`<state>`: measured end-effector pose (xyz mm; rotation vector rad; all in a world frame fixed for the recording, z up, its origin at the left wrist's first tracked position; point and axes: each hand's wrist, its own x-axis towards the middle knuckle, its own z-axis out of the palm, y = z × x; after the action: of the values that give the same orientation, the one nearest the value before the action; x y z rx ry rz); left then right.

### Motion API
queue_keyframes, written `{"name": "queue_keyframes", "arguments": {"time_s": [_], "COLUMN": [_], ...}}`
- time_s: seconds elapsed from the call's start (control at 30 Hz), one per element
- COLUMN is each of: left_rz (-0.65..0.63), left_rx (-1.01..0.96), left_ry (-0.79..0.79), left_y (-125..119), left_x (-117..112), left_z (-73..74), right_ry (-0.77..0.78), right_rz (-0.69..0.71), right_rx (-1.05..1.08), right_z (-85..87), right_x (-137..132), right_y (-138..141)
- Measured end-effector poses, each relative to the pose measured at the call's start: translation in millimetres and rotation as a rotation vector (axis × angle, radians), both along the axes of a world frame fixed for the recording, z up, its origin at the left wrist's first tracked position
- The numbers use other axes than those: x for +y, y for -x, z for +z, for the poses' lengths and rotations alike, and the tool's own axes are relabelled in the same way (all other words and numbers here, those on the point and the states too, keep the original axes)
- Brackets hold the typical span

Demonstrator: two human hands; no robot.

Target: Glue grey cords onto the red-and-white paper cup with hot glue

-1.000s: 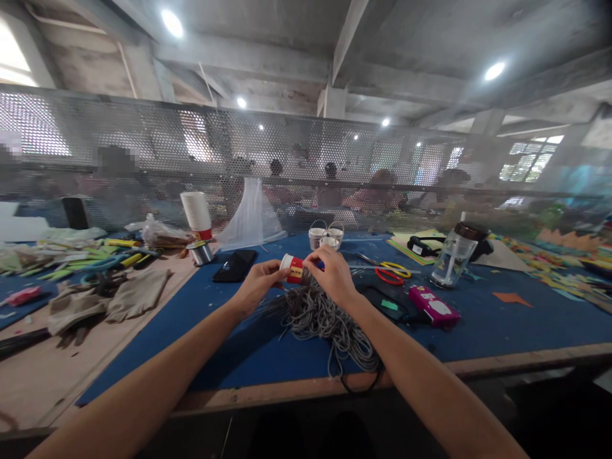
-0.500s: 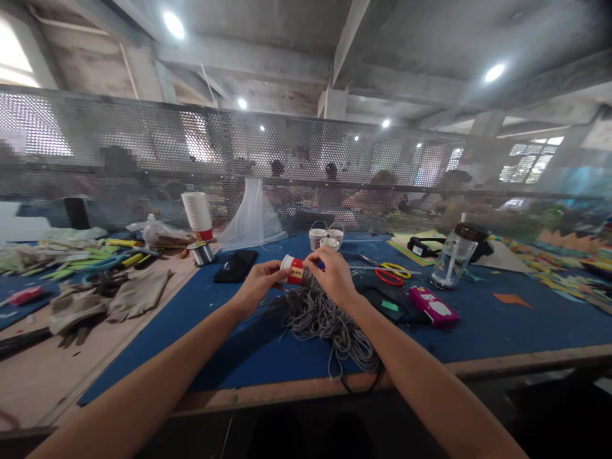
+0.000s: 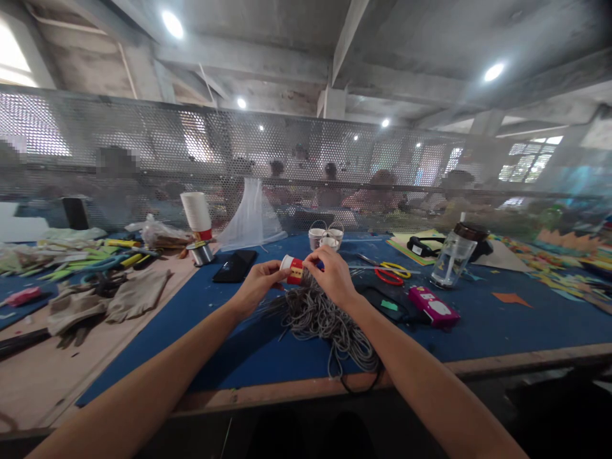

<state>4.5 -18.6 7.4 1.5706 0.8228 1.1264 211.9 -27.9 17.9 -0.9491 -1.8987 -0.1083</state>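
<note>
My left hand (image 3: pixel 257 284) and my right hand (image 3: pixel 333 274) both grip a small red and white paper cup (image 3: pixel 292 268), held on its side above the blue table mat (image 3: pixel 478 325). The fingers of both hands are closed round the cup. A tangled heap of grey cord (image 3: pixel 325 319) lies on the mat right under my hands and trails to the table's front edge.
Behind the cup stand three small white cups (image 3: pixel 326 236). A black phone (image 3: pixel 235 264), a stack of paper cups (image 3: pixel 196 213), red and yellow scissors (image 3: pixel 388 272), a pink box (image 3: pixel 433 306) and a clear bottle (image 3: pixel 454 255) lie around. Cloth and tools clutter the left. A perforated screen stands behind.
</note>
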Motion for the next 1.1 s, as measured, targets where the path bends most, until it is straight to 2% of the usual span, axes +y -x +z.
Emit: {"name": "queue_keyframes", "arguments": {"time_s": [1.1], "left_rz": [-0.01], "left_rx": [0.041], "left_ry": [-0.014], "left_y": [0.1], "left_x": [-2.3], "left_z": [0.8], "right_ry": [0.076], "right_rz": [0.035], "right_rx": [0.028], "right_z": [-2.0], "right_x": [3.3], "right_y": [-1.2]}}
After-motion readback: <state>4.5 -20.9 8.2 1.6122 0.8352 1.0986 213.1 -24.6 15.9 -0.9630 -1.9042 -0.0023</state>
